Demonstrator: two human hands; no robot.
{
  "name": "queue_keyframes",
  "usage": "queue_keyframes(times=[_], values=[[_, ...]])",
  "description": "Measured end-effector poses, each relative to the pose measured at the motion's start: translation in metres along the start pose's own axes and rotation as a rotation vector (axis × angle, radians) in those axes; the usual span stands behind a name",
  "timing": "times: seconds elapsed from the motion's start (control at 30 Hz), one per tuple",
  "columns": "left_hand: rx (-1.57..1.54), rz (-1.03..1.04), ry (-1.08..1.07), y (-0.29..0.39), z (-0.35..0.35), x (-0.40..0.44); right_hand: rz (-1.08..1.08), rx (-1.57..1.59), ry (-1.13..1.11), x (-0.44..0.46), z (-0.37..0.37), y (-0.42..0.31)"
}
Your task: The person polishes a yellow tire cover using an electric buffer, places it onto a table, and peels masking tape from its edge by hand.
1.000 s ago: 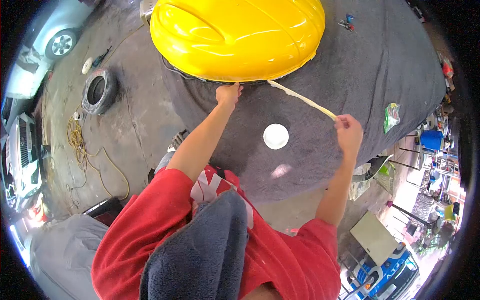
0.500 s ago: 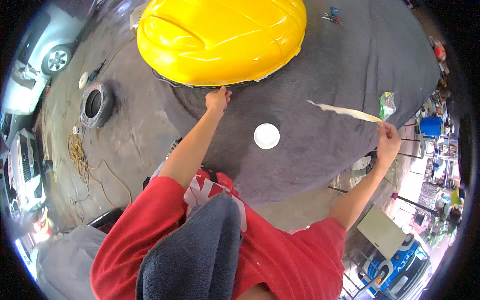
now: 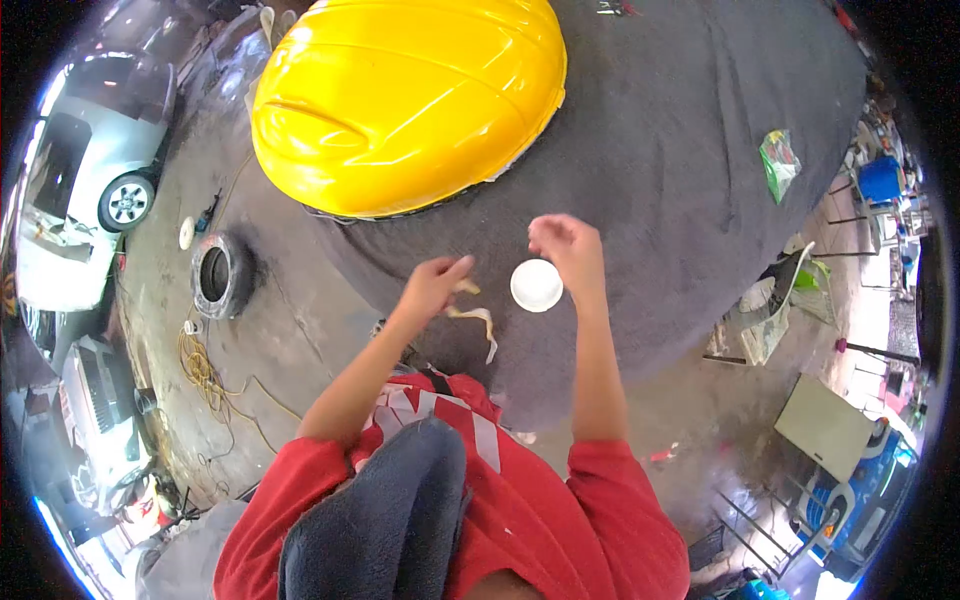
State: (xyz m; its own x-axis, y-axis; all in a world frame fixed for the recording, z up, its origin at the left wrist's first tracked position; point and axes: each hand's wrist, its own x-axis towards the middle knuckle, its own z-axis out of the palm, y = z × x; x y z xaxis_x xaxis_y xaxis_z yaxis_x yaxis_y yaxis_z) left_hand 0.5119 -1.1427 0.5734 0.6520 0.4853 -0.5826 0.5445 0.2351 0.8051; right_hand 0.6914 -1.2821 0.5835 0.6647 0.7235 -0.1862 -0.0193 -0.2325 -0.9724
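Note:
My left hand (image 3: pixel 430 290) is closed on a crumpled, pale yellowish strip of tape (image 3: pixel 480 318), whose loose end curls down towards my body. To its right, my right hand (image 3: pixel 572 255) hovers over the dark cloth with its fingers curled together. Whether anything lies in those fingers is hidden. Just below and left of the right hand sits a round white dish-like thing (image 3: pixel 536 286), apart from the left hand. A glossy yellow curved panel (image 3: pixel 410 100) rests on the cloth beyond both hands, touched by neither.
Dark grey cloth (image 3: pixel 660 200) covers the work surface. A clear-and-green plastic packet (image 3: pixel 780 165) lies at its right, small tools (image 3: pixel 616 9) at the far edge. On the floor to the left are a tire (image 3: pixel 222 277) and a yellow hose (image 3: pixel 205 370); a white vehicle (image 3: pixel 90 190) stands beyond.
My right hand has swung in from the far right to beside the white dish. My left hand has left the panel's edge, moving nearer my body. The stretched-out strip is now bunched at my left hand.

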Motion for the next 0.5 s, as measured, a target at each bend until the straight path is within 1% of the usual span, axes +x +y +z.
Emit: queue_keyframes(times=[0.03,0.07,0.1,0.17,0.2,0.27,0.33,0.43,0.5], values=[[0.002,-0.07,0.035,-0.015,-0.024,-0.007,-0.009,0.137,0.109,0.018,0.004,0.016],[0.034,-0.085,0.122,-0.032,-0.046,-0.014,-0.016,0.272,0.217,0.037,0.009,0.029],[0.066,-0.104,0.208,-0.054,-0.067,-0.021,-0.016,0.276,0.205,0.053,0.019,0.034],[0.009,-0.206,0.342,-0.098,-0.106,-0.035,0.256,0.602,0.224,0.082,0.046,0.043],[-0.05,-0.222,0.382,-0.118,-0.12,-0.044,0.26,0.602,0.211,0.095,0.057,0.05],[-0.117,-0.241,0.432,-0.139,-0.132,-0.065,0.396,0.779,0.291,0.116,0.077,0.061],[-0.246,-0.31,0.481,-0.148,-0.134,-0.082,0.413,0.815,0.297,0.127,0.088,0.067],[-0.27,-0.344,0.48,-0.149,-0.138,-0.093,0.377,0.777,0.447,0.134,0.098,0.069],[-0.285,-0.308,0.52,-0.149,-0.141,-0.09,0.368,0.76,0.459,0.137,0.099,0.066]])
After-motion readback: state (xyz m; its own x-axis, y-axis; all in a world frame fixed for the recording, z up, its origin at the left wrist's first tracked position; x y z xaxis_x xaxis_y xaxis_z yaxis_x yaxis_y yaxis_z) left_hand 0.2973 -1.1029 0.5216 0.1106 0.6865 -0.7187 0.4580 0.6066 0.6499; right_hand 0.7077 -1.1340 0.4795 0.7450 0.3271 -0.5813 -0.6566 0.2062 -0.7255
